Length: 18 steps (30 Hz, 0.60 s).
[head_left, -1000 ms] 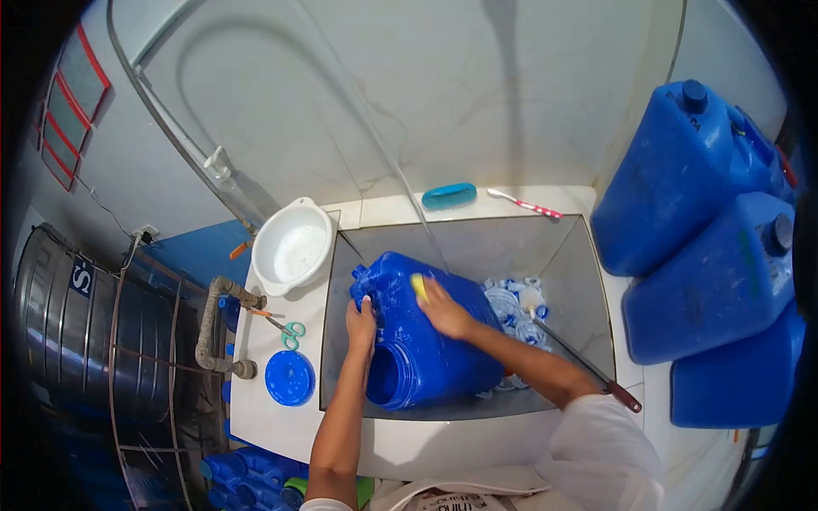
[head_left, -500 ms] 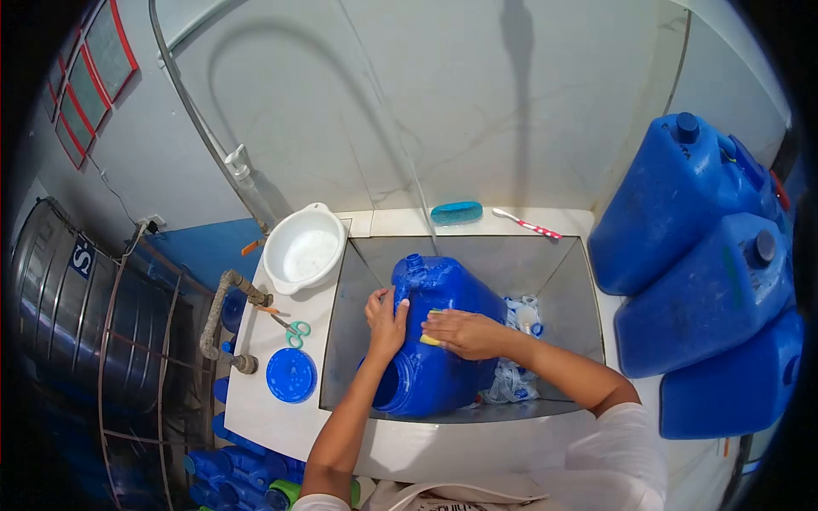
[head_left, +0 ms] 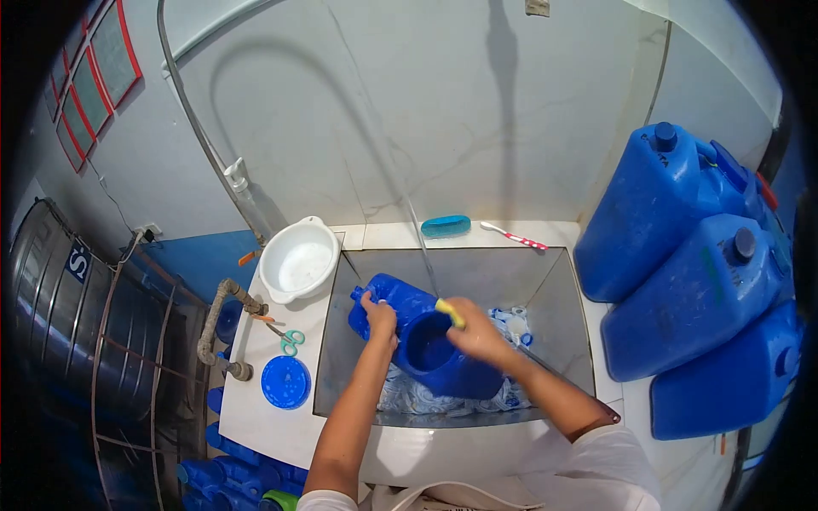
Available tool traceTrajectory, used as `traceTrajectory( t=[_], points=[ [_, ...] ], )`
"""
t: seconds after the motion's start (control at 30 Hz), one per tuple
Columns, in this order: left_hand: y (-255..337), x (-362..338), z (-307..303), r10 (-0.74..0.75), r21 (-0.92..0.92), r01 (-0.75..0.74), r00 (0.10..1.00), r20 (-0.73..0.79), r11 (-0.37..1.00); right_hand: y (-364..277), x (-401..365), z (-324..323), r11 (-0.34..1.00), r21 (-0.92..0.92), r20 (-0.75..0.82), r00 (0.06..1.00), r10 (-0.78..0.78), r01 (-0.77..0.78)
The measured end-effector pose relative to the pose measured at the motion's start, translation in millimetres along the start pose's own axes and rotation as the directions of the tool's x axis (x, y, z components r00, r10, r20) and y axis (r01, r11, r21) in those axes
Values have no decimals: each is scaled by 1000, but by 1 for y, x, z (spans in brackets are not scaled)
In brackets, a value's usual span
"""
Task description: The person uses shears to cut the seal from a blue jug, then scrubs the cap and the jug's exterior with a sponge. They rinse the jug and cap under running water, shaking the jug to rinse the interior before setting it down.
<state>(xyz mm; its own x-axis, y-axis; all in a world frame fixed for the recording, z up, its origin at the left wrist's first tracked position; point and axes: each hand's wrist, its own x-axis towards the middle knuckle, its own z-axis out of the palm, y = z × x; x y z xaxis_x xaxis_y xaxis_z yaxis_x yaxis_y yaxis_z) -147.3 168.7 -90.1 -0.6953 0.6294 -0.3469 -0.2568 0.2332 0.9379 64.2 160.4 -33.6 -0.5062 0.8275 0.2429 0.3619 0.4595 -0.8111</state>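
Observation:
A blue plastic water jug [head_left: 467, 379] lies tilted in the sink [head_left: 545, 281], its wide round mouth now facing up and its small capped-looking spout to the left. My left hand [head_left: 381, 320] is closed around the jug's handle. A yellow sponge [head_left: 450, 313] is pinched in my right hand [head_left: 479, 334], just over the right rim of the wide mouth. Crumpled clear-and-blue plastic pieces [head_left: 409, 393] lie beneath the jug on the sink floor.
Large blue jugs [head_left: 648, 213] stand along the right side. On the left counter are a white basin [head_left: 298, 260], green-handled scissors [head_left: 292, 342] and a blue lid [head_left: 285, 381]. A teal brush [head_left: 446, 226] and a red-and-white toothbrush [head_left: 514, 236] rest on the back ledge.
The jug has been turned and shifted left, so its wide mouth went from facing toward me to facing up. My right hand lifted the sponge from the jug's side to above the mouth.

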Motion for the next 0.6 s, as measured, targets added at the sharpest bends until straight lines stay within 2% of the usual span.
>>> traceTrajectory(
  t=[0.03,0.07,0.1,0.13,0.17,0.2,0.23,0.27,0.3,0.33,0.37,0.4,0.43,0.47,0.5,0.53,0.6],
  points=[
    [-7,2,-5,144,380,-164,986,81,910,6,17,-15,995,47,40,995,91,-93],
    [-10,4,-6,242,682,-319,947,210,659,29,39,-25,1000,15,6,1000,9,-9],
    [23,-36,-17,299,852,-429,890,343,299,38,64,-46,987,17,143,977,158,-162],
    [43,-54,-22,301,851,-434,888,348,296,64,90,-56,962,126,257,945,204,-242],
    [59,-64,-27,352,813,-579,775,524,63,58,108,-69,944,-17,333,889,315,-328],
    [67,-65,-30,354,716,-676,635,686,-175,79,128,-65,968,47,358,909,212,-245],
    [67,-56,-33,411,590,-785,482,774,-190,78,136,-64,954,106,373,900,224,-281],
    [60,-48,-30,412,591,-784,483,773,-191,75,141,-60,934,165,390,891,234,-317],
    [53,-38,-28,315,633,-774,598,737,-12,77,143,-55,934,168,388,892,230,-314],
    [45,-30,-26,195,670,-725,689,698,162,80,142,-49,927,226,287,929,232,-301],
    [41,-25,-27,193,670,-726,687,700,154,85,137,-39,915,286,180,954,240,-284],
    [38,-23,-28,213,698,-684,729,650,212,94,122,-18,934,298,-13,978,208,-195],
    [35,-20,-27,230,720,-639,769,596,272,83,97,-4,997,53,-228,972,61,-50],
    [35,-17,-24,236,718,-641,768,596,272,76,74,26,988,-151,-379,925,-24,-36],
    [32,-14,-21,221,712,-618,785,579,333,68,54,51,943,-329,-373,910,-181,52],
    [29,-15,-20,198,706,-593,802,564,388,61,36,72,928,-295,-410,847,-339,229],
    [27,-26,-14,203,703,-579,811,549,413,50,33,69,900,-347,-328,865,-379,263]
  ],
)
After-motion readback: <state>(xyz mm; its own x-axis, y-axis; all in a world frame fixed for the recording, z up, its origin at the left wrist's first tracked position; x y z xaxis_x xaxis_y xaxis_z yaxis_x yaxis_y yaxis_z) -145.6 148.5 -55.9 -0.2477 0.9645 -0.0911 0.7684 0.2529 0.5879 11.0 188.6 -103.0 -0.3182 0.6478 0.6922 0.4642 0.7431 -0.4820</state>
